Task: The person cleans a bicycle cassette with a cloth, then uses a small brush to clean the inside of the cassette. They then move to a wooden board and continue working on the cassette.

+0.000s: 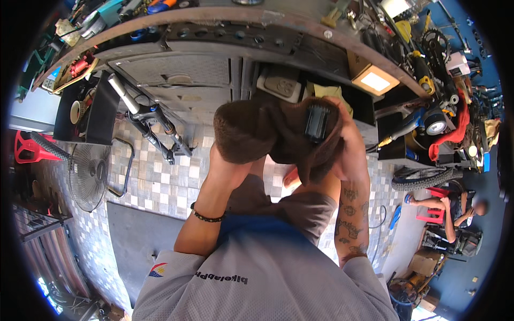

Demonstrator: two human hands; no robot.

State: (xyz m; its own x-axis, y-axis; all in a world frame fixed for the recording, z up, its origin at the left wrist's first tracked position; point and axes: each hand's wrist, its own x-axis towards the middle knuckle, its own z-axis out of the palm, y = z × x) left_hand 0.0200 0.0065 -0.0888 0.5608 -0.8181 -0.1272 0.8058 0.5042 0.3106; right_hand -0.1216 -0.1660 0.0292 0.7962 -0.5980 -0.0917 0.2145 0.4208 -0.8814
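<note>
From the head view, here we are: both my hands are up in front of me at a bunched brown cloth (241,128), held above my lap. My right hand (351,144) is curled round the cloth's right side, gripping it, and a dark ribbed block (317,124) sits in the folds right there. My left hand (231,167) is up beneath the left bulge; the fabric hides its fingers, so I can't tell whether they're clenched or loose.

Straight beyond the cloth, on the far side, there's an open drawer (363,107). In it, a pale lidded container (276,85) lies to the left and a crumpled yellow sheet (326,92) to the right (my bundle covers part of the drawer, so that's only a partial count). Above the drawer's right end, under the workbench (241,15), a cardboard box (357,67) shows a bright white patch on its near side; its contents are hidden from me.

Over to the left, shut drawers (166,72) fill the bench front, and farther left a black bin (103,120) stands open with a whitish round thing (77,112) inside. Just right of the bin leans a bicycle fork (143,117); nearer, a fan (90,174) stands on the tiled floor (152,187).
</note>
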